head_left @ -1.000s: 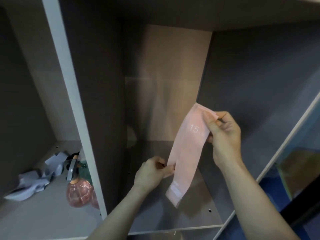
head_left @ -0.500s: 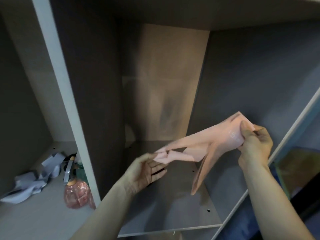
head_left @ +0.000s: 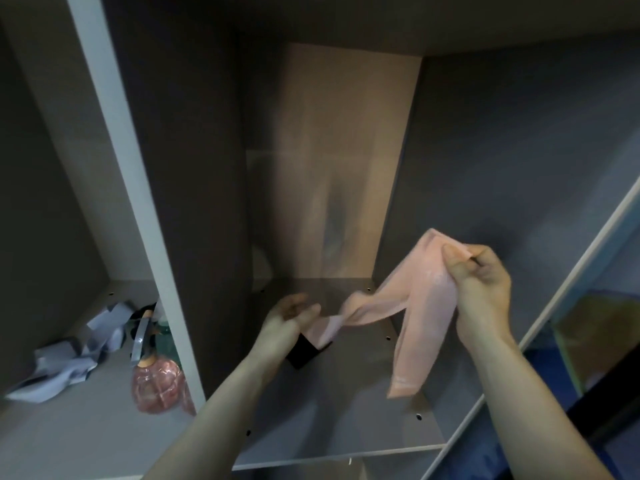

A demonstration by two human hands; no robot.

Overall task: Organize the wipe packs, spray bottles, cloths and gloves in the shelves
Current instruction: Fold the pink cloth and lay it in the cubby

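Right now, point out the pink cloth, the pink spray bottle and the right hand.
Pink cloth (head_left: pixel 427 299), head view, middle of the hanging fold.
Pink spray bottle (head_left: pixel 156 386), head view, its round body.
Right hand (head_left: pixel 481 285), head view, back of hand.

Arms: two, both bare from the elbow down, no sleeves in view.
Left hand (head_left: pixel 289 323): bare, ungloved, no ring or watch visible.
Right hand (head_left: pixel 481 282): bare, ungloved, wrist unadorned.

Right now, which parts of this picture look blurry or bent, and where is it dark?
Head view: the left hand is smeared by motion; the right hand and pink cloth look sharper. The wide lens bows the shelf divider. The compartments are dim; the back panel shows a faint sheen.
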